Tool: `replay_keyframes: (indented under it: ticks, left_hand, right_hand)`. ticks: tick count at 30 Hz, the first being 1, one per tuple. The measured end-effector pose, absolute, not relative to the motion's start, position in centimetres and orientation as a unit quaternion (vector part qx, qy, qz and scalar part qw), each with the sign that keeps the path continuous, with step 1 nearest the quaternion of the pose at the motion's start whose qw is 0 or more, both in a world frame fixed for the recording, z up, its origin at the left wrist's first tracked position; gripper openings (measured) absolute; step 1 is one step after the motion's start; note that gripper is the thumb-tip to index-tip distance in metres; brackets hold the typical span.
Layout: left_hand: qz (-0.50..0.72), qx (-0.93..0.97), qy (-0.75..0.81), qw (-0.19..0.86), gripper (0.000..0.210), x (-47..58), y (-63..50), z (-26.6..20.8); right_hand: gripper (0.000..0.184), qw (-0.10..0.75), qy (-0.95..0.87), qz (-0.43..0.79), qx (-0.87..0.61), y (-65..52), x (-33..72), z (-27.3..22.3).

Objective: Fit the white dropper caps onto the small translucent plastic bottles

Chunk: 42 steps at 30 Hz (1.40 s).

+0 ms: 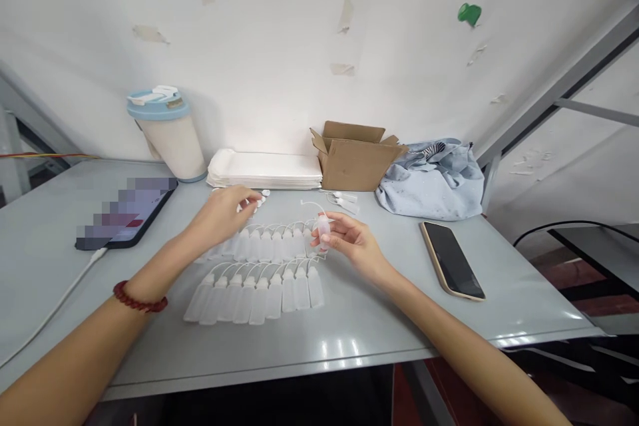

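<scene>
My right hand (352, 239) holds a small translucent plastic bottle (324, 231) upright between thumb and fingers. A thin white tube curves up from the bottle's top. Over a little group of small white caps (265, 194) my left hand (225, 213) reaches down, thumb and index finger slightly apart. Its other fingers are partly hidden. Between and below the hands, several similar bottles lie in two rows, a front row (257, 299) and a back row (272, 246), their thin tubes bent to the right. The right hand covers the end of the back row.
Along the wall stand a tumbler (172, 140), a stack of white paper sleeves (279, 170), an open cardboard box (357, 163) and a light blue cloth bag (434, 180). Two more bottles (346, 202) lie before the box. Phones lie left (142, 216) and right (452, 259) on the grey table (379, 326).
</scene>
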<state>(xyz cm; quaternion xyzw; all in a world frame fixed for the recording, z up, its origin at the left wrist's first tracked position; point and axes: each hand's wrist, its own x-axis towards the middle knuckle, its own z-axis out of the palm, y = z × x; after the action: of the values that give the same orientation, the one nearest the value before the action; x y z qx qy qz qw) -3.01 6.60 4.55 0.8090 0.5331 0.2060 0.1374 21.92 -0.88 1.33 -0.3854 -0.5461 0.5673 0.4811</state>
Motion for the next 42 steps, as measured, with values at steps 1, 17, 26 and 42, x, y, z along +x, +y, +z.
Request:
replay_keyframes:
  ticks: [1,17,26,42]
  left_hand:
    - [0.196,0.811,0.538,0.118,0.037,-3.7,7.1,4.3]
    - [0.134,0.878,0.456,0.064,0.035,-5.8,9.8,0.7]
    - [0.097,0.879,0.462,0.064,0.034,-5.4,9.7,1.2]
    - [0.277,0.766,0.492,0.307,0.029,-2.1,5.4,4.2]
  right_hand:
    - [0.034,0.480,-0.548,0.564,-0.389,-0.8,22.0,1.3]
    - [0.028,0.467,-0.569,0.524,-0.428,-0.4,23.1,1.6]
    - [0.027,0.452,-0.586,0.518,-0.430,-0.5,22.7,1.4]
    - [0.026,0.452,-0.594,0.515,-0.422,-0.7,22.6,1.4]
